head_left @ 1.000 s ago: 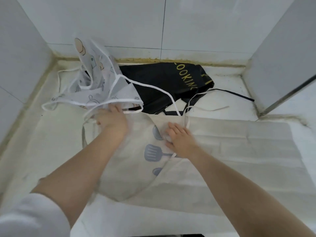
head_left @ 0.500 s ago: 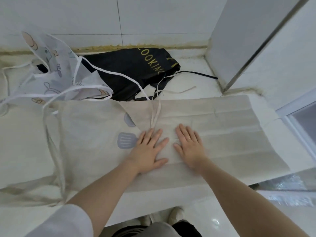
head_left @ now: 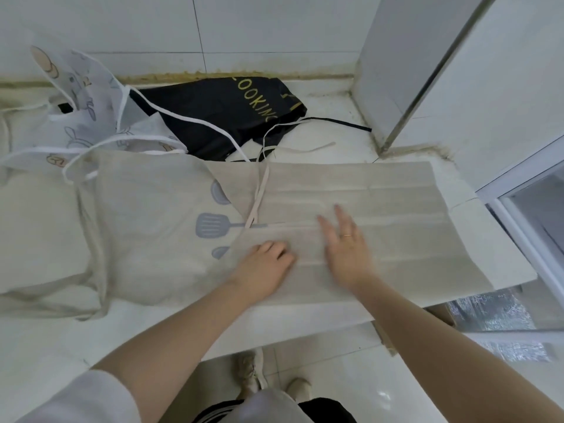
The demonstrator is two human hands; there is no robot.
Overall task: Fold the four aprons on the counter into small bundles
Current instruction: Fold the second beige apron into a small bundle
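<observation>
Beige apron (head_left: pixel 351 190), spread on the counter (head_left: pixel 494 264) before us, looks light, limp linen that we judge best pinched at a hemmed edge, while our left hand (head_left: pixel 262 267) and right hand (head_left: pixel 346 242) press it, fingers fairly flat, gripping nothing.

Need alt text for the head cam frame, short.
Two bare hands, the left hand and right hand, rest on a beige apron spread over a white counter. Behind it lie a black apron with gold lettering and a white printed apron, both crumpled against the tiled wall.
</observation>
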